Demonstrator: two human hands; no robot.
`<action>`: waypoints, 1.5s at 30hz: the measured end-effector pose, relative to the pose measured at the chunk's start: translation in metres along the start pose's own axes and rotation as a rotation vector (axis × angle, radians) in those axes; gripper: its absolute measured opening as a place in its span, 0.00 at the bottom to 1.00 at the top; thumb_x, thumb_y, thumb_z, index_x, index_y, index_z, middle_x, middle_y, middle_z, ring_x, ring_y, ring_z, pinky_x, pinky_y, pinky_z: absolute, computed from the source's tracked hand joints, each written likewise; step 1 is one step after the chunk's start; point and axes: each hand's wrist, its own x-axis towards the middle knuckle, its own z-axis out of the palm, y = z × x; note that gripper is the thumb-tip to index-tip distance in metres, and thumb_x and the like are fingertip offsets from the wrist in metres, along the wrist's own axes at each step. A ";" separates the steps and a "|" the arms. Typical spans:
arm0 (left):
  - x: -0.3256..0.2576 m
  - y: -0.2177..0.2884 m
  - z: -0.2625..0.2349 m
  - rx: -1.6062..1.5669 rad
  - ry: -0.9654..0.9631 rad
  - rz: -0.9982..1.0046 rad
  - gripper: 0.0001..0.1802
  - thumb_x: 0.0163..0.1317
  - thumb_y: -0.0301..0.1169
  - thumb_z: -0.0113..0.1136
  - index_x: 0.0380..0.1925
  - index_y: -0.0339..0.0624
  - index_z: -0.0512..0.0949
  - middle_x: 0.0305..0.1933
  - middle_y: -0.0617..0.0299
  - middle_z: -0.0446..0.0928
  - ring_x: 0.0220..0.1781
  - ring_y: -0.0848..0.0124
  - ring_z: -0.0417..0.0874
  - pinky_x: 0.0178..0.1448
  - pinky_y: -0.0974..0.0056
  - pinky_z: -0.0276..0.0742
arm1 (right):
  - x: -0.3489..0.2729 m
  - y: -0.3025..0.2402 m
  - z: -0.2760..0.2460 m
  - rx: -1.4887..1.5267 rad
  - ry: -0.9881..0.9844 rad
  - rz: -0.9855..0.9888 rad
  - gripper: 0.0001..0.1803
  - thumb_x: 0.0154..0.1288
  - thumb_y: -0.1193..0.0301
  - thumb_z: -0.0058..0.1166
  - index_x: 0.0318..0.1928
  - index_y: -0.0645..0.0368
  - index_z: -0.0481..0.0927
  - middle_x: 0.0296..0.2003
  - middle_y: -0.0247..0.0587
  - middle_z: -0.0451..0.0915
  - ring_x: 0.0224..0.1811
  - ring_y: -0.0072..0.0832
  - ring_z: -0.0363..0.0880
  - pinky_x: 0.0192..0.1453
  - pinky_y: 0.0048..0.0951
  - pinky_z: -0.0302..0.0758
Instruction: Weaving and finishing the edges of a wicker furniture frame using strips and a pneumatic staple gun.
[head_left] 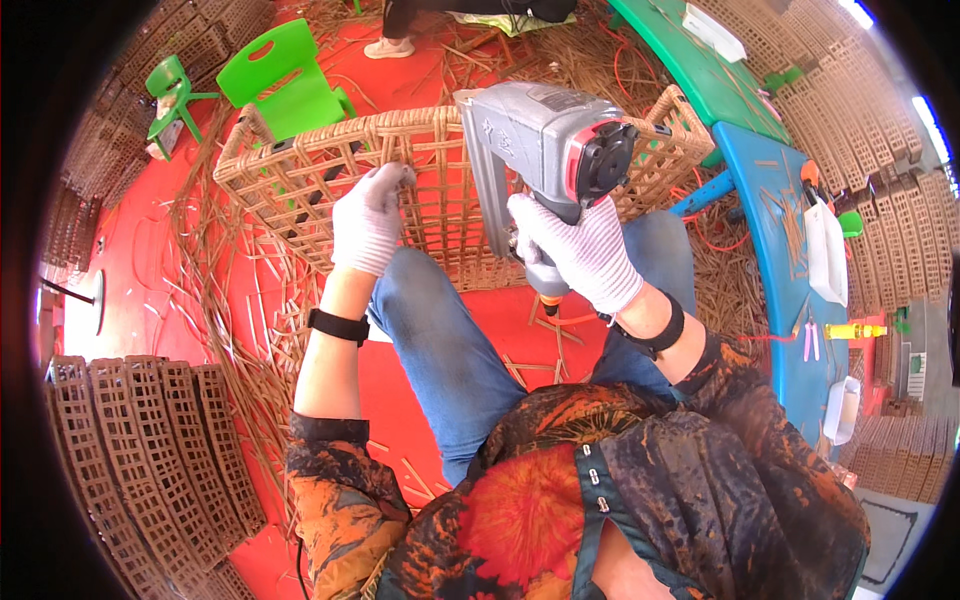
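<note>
A rectangular woven basket [385,124] in tan wicker, with wide gaps in its weave, stands across in front of my knees. My right hand [585,250], in a striped white glove, is wrapped round the handle of a grey air stapler [540,125] with a red and black end. The stapler's long, narrow side lies against or just before the basket's near wall; exact contact cannot be made out. My left hand [366,222], gloved too, is at the same wall left of the stapler. Its fingers are curled closed near the weave, and what they hold is hidden.
Green chairs [283,80] stand beyond the basket at left. A blue table [775,230] at right bears cane strips, a white tray [826,252] and a yellow tube [855,331]. Loose strips [235,330] litter the red floor. Stacked woven panels [150,430] line both sides. Another person's shoe [389,47] shows ahead.
</note>
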 end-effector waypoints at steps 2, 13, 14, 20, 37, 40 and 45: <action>-0.003 -0.006 0.003 -0.270 0.066 0.044 0.10 0.68 0.22 0.55 0.45 0.47 0.81 0.33 0.57 0.81 0.31 0.70 0.82 0.39 0.64 0.78 | -0.002 -0.004 0.002 0.036 -0.004 0.001 0.09 0.69 0.70 0.62 0.46 0.58 0.80 0.24 0.30 0.79 0.22 0.17 0.78 0.25 0.24 0.74; -0.012 0.017 -0.029 -0.148 0.272 -0.208 0.08 0.65 0.28 0.66 0.44 0.42 0.85 0.34 0.58 0.83 0.31 0.74 0.82 0.40 0.67 0.79 | -0.013 -0.011 0.007 -0.016 0.011 0.049 0.15 0.64 0.73 0.67 0.49 0.57 0.78 0.28 0.29 0.81 0.24 0.16 0.79 0.26 0.24 0.75; -0.009 0.016 -0.032 -0.047 0.255 -0.207 0.08 0.65 0.28 0.67 0.42 0.42 0.86 0.33 0.58 0.83 0.31 0.72 0.82 0.41 0.67 0.79 | -0.014 -0.009 0.007 -0.021 0.022 0.048 0.16 0.63 0.74 0.67 0.49 0.57 0.78 0.28 0.29 0.81 0.24 0.16 0.79 0.26 0.24 0.75; -0.004 0.023 -0.044 0.249 0.306 0.163 0.08 0.48 0.24 0.71 0.31 0.41 0.85 0.45 0.61 0.82 0.51 0.58 0.79 0.58 0.55 0.75 | -0.018 -0.005 0.000 -0.065 0.030 0.082 0.17 0.62 0.74 0.68 0.50 0.58 0.78 0.29 0.29 0.81 0.26 0.16 0.79 0.27 0.23 0.75; -0.001 0.029 -0.037 -0.924 0.054 -0.168 0.03 0.73 0.27 0.54 0.40 0.40 0.74 0.37 0.62 0.77 0.36 0.75 0.78 0.46 0.68 0.77 | -0.031 0.004 -0.003 -0.119 0.026 0.031 0.05 0.69 0.72 0.62 0.39 0.59 0.80 0.24 0.31 0.80 0.25 0.18 0.79 0.31 0.25 0.76; -0.002 0.031 -0.023 -0.872 0.194 -0.157 0.04 0.73 0.27 0.55 0.43 0.41 0.73 0.29 0.66 0.72 0.31 0.77 0.76 0.43 0.70 0.76 | -0.031 0.007 -0.005 -0.126 0.015 -0.069 0.05 0.69 0.72 0.62 0.40 0.60 0.80 0.25 0.32 0.80 0.25 0.19 0.79 0.31 0.25 0.76; -0.014 0.038 -0.022 -0.369 0.267 -0.069 0.26 0.63 0.19 0.62 0.62 0.45 0.72 0.27 0.69 0.70 0.30 0.80 0.72 0.42 0.72 0.74 | -0.032 0.011 -0.013 -0.160 0.023 0.034 0.21 0.59 0.74 0.70 0.51 0.60 0.77 0.41 0.37 0.83 0.39 0.22 0.84 0.42 0.28 0.81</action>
